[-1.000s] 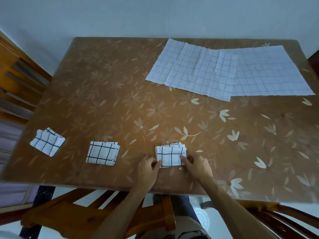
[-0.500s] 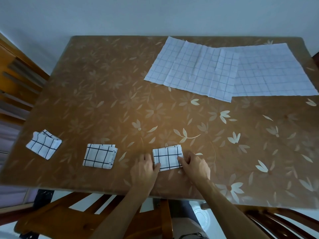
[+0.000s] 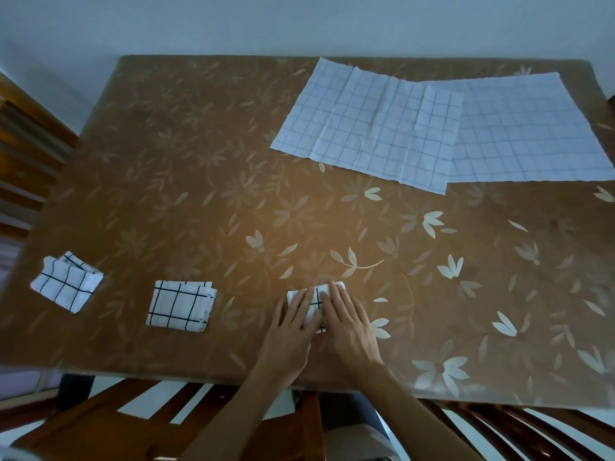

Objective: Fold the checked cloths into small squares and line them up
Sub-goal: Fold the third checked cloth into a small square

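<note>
Three folded white cloths with black checks lie in a row near the table's front edge. The left one (image 3: 66, 281) sits skewed at the far left. The middle one (image 3: 180, 305) lies flat. The third folded cloth (image 3: 314, 300) is mostly covered by my left hand (image 3: 293, 327) and my right hand (image 3: 346, 324), both flat with fingers spread, pressing down on it. Two unfolded checked cloths lie at the back: one (image 3: 366, 124) overlaps the other (image 3: 529, 128) on the right.
The brown floral table (image 3: 199, 194) fills the view. Wooden chair backs stand below the front edge (image 3: 166, 414) and at the left (image 3: 23, 154). A pale wall runs behind the table.
My hands moved from holding the third cloth's left and right edges to lying flat on top of it. The cloth itself stayed in place.
</note>
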Available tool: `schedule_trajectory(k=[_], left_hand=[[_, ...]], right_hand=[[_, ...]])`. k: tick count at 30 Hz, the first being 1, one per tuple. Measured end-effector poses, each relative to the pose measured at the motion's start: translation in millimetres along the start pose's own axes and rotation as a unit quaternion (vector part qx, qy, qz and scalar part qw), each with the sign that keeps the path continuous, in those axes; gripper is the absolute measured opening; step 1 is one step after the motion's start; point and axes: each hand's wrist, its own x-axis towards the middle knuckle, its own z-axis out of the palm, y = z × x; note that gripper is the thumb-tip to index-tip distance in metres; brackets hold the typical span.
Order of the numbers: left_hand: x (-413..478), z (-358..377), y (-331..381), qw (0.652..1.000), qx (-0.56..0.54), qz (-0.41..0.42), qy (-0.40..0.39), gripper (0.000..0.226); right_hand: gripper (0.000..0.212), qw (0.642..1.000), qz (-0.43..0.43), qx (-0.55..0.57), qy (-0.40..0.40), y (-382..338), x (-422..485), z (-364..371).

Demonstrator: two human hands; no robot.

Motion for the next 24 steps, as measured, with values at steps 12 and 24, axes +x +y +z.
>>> schedule_trajectory(k=[12, 24], left_hand=[[-0.8, -14.5, -17.3, 0.999, 0.014, -0.015, -0.048, 0.078], [-10.2, -37.5, 15.3, 0.954, -0.124, -0.248, 0.113, 0.031]], right_hand=[[0.071, 0.994, 0.088, -0.028, -0.062, 27.2, 10.9, -13.2], [0.020, 0.955, 0.218, 0.171, -0.103, 8.8, -0.1, -39.9]])
